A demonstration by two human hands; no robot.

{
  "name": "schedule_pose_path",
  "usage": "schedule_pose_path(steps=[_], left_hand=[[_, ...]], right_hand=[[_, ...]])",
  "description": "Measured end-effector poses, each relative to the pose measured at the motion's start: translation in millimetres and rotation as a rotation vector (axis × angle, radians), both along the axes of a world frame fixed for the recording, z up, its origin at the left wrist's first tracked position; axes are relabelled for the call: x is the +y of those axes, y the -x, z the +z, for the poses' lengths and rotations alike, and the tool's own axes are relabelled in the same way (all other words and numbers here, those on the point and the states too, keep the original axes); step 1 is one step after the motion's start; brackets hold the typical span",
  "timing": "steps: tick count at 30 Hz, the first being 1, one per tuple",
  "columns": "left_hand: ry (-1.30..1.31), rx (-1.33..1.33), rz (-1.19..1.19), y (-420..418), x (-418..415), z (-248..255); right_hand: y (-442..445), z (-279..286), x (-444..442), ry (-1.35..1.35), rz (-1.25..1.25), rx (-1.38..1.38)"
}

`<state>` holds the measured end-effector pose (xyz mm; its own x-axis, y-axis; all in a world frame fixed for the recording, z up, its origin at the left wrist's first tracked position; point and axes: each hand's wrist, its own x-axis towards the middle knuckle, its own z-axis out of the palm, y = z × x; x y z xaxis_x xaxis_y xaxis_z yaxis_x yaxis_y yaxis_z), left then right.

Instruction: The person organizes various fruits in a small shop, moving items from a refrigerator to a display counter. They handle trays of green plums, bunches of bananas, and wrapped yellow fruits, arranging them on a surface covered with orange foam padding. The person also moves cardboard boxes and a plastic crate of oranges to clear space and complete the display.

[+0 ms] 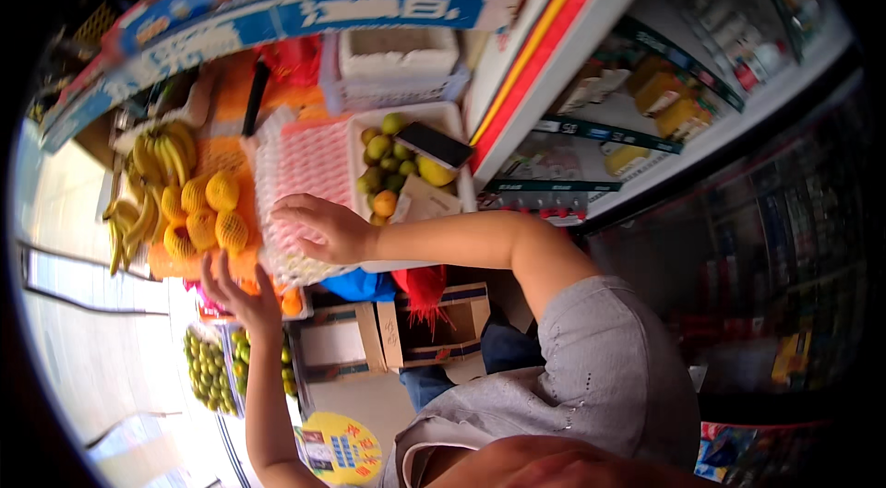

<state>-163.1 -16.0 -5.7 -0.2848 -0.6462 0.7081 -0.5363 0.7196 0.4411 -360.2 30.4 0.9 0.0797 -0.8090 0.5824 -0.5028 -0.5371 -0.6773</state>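
Observation:
My right hand (325, 228), fingers spread and slightly bent, is over the near edge of a layer of pink and white foam netting (315, 163); whether it touches is unclear. My left hand (242, 298) is lower left, fingers apart, just below a group of round orange-yellow fruits in foam nets (202, 228). Neither hand holds anything visible. Bananas (165, 154) lie left of the netted fruits. Right of the netting, a white tray (453, 116) holds green and yellow fruits (378, 147), with a dark smartphone (435, 145) and a piece of cardboard (423, 201) on top.
A dark-handled object (256, 98) lies behind the netting, near a foam box in a pale crate (399, 53). Open cardboard boxes (443, 322) stand below the table. Trays of small green fruits (209, 370) are lower left. A stocked glass-fronted cooler (664, 93) stands at right.

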Motion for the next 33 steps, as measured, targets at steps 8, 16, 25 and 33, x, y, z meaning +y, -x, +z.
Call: schedule_pose_path(steps=[8,16,25,33], left_hand=[[0.398,0.266,-0.529,178,79,165],[0.629,0.426,-1.057,411,217,372],[-0.727,0.146,-1.503,544,254,520],[-0.908,0.983,-1.800,568,213,525]], right_hand=[[252,361,217,0.942,-0.725,0.860],[465,528,325,-0.444,-1.428,0.781],[497,522,346,0.525,-0.936,0.080],[482,595,284,0.173,-0.458,0.059]])
